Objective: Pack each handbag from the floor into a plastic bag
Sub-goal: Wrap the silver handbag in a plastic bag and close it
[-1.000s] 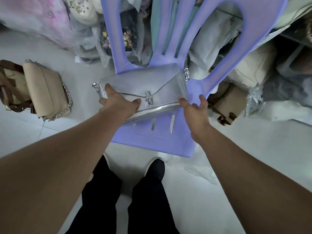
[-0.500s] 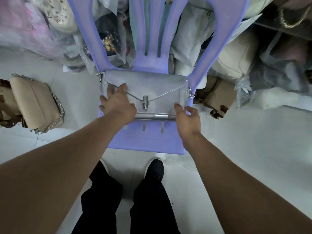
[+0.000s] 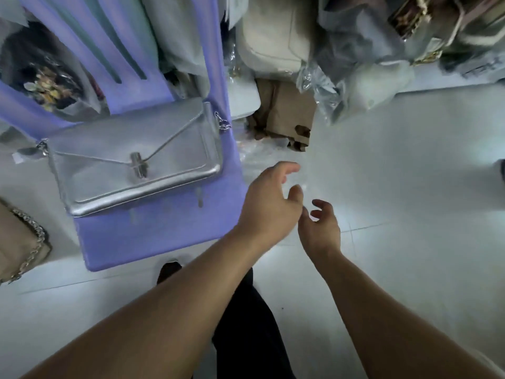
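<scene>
A silver envelope handbag (image 3: 131,162) with a metal clasp lies on the seat of a purple plastic chair (image 3: 153,231), untouched. My left hand (image 3: 269,203) hovers to the right of the chair over the floor, fingers loosely curled and holding nothing. My right hand (image 3: 321,228) is just beside it, also empty with relaxed, bent fingers. Clear plastic film (image 3: 259,157) lies on the floor just beyond my left hand. A beige handbag with a chain strap (image 3: 19,242) lies on the floor at the left edge. A tan handbag (image 3: 287,113) sits on the floor behind the chair's right side.
Bagged handbags in plastic pile up along the back (image 3: 355,50). A pale bag (image 3: 270,42) sits among them. White floor tiles (image 3: 410,187) spread to the right. My dark trouser legs and a shoe (image 3: 168,272) are below the chair.
Both hands have let go of the silver handbag, which stays on the chair seat, and moved right over the floor. The view has swung to the right.
</scene>
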The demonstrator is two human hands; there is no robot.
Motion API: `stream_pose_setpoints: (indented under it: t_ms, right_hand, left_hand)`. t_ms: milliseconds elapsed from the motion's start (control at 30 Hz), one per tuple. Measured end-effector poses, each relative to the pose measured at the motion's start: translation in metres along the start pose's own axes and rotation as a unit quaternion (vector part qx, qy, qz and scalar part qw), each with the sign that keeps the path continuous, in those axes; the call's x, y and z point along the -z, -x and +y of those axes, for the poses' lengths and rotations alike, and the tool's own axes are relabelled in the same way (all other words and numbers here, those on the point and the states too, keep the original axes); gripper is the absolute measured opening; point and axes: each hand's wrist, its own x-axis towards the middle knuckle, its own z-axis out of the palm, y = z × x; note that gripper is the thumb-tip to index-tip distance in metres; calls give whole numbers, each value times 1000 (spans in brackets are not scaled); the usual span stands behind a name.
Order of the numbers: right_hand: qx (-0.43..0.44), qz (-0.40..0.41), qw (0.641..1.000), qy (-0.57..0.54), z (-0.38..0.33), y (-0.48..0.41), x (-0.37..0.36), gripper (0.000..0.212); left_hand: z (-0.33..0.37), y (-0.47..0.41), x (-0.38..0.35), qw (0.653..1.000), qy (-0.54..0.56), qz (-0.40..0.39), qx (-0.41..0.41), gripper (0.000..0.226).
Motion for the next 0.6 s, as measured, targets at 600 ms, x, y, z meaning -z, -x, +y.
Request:
stream_pose_setpoints:
  t_ms: [600]
  right_hand:
    - [90, -42, 979, 180, 106, -179, -101, 75]
  left_hand:
    - [-180, -72, -137, 969, 1, 84, 231, 60]
